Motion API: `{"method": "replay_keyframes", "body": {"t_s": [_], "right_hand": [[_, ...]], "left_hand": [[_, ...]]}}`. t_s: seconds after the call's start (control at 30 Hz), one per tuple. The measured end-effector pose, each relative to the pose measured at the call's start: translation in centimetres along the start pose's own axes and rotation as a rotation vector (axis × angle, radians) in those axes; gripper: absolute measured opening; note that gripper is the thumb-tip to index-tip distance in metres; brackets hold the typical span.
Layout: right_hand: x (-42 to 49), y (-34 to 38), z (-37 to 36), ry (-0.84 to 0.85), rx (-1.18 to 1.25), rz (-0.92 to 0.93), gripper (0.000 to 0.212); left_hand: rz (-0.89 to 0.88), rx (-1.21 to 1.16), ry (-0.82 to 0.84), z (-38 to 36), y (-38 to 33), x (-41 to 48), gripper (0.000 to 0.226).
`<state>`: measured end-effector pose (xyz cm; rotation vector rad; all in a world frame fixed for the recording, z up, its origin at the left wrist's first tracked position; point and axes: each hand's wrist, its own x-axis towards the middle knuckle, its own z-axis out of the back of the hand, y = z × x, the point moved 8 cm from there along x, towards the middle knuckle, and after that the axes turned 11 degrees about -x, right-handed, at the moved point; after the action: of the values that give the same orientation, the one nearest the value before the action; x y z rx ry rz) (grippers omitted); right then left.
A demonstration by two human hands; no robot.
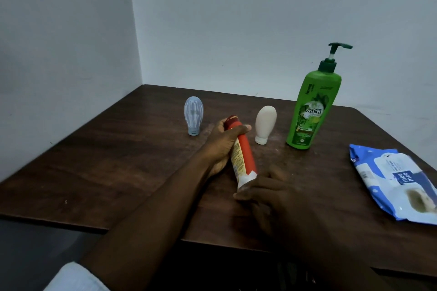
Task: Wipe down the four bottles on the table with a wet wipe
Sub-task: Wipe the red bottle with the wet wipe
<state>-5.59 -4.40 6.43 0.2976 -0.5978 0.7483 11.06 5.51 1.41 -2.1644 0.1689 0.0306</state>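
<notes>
Head view: the left grip [222, 146] is curled tight round the upper part of a red spray bottle [243, 156], which is tilted with its cap toward 11 o'clock above the dark wooden counter [118, 160]. The right grip [267, 196], blurred, closes on a white wet wipe [246, 179] wrapped round the bottle's lower end. From the red bottle, a translucent blue squeeze bottle [194, 116] stands on its cap at 11 o'clock. A cream squeeze bottle [265, 123] stands at 1 o'clock, a green Vatika pump bottle [309, 111] at 2 o'clock, and a blue wipes pack [392, 182] lies at 3 o'clock.
</notes>
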Motion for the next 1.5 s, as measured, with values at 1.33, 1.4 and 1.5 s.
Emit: {"method": "replay_keyframes", "body": {"t_s": [1.33, 1.4, 1.5], "right_hand": [[-0.8, -5.4, 0.7, -0.46, 0.602, -0.731, 0.021], [-0.2, -5.2, 1.3, -0.486, 0.552, -0.699, 0.022], [0.7, -4.0, 2.7, -0.538, 0.395, -0.598, 0.021]], "left_hand": [[0.063, -0.372, -0.149, 1.2, -0.4, -0.4, 0.042], [0.066, -0.368, -0.147, 1.2, -0.4, -0.4, 0.042], [0.056, -0.37, -0.149, 1.2, -0.4, -0.3, 0.038]]}}
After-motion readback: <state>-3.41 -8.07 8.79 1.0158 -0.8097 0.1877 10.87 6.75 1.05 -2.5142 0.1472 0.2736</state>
